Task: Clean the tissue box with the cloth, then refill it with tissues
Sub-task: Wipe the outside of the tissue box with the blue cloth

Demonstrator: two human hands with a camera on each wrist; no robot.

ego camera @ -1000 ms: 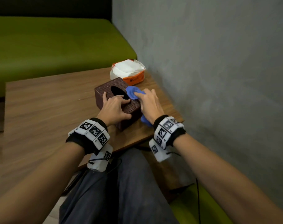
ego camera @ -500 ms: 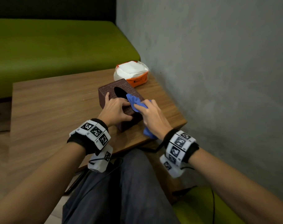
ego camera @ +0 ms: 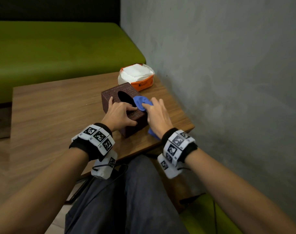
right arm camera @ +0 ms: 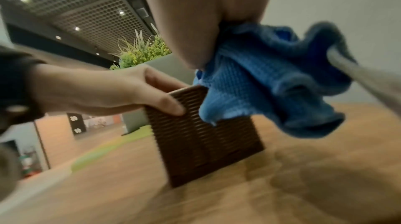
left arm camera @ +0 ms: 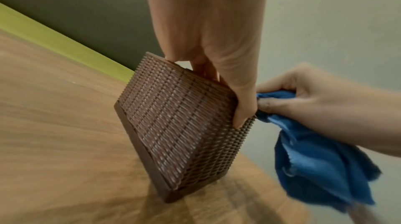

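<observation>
Left hand [ego camera: 120,114] fingers clamp the tissue box [ego camera: 125,105]; right hand [ego camera: 158,114] fingers bunch the cloth [ego camera: 140,103] beside them, wiping; refilling from the tissues [ego camera: 135,73] beyond remains

The brown woven tissue box [ego camera: 125,107] stands on the wooden table [ego camera: 51,112] near its right edge. The orange-wrapped white tissue pack [ego camera: 136,76] lies behind the box, beside the grey wall [ego camera: 219,73]. The blue cloth [ego camera: 141,103] lies on the box top, right of the oval opening [ego camera: 125,97].
</observation>
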